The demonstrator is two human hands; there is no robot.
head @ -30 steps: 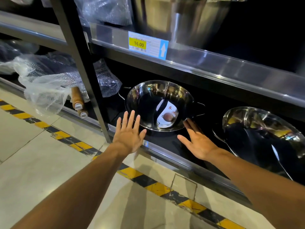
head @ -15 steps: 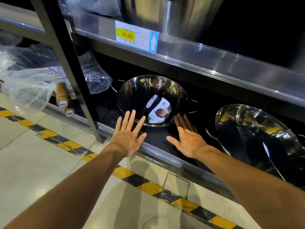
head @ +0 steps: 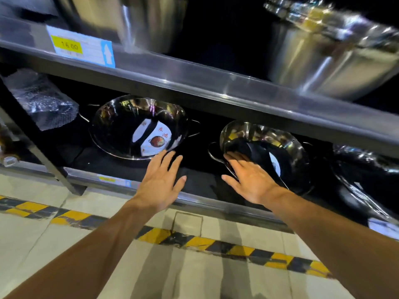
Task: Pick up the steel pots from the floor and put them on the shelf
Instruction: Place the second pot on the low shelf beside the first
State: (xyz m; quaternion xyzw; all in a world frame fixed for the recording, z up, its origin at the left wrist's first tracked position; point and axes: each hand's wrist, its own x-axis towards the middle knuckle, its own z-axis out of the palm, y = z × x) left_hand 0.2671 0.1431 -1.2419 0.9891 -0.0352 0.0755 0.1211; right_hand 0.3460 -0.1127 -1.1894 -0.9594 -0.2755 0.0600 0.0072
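Two shiny steel pots sit tilted on the dark bottom shelf. The left pot has a paper label inside. The right pot stands beside it. My left hand is open, fingers spread, just in front of the left pot's rim, holding nothing. My right hand is open too, its fingers over the near left rim of the right pot; whether they touch it is unclear. A third steel pot shows partly at the far right.
The upper shelf edge carries a price tag, with large steel pots above it. A bubble-wrapped item and a black upright post are at left. Yellow-black tape runs along the tiled floor.
The view has swung right and the frame is blurred. Both hands have shifted right along the shelf; my right hand has gone from the left pot to the right pot's rim.
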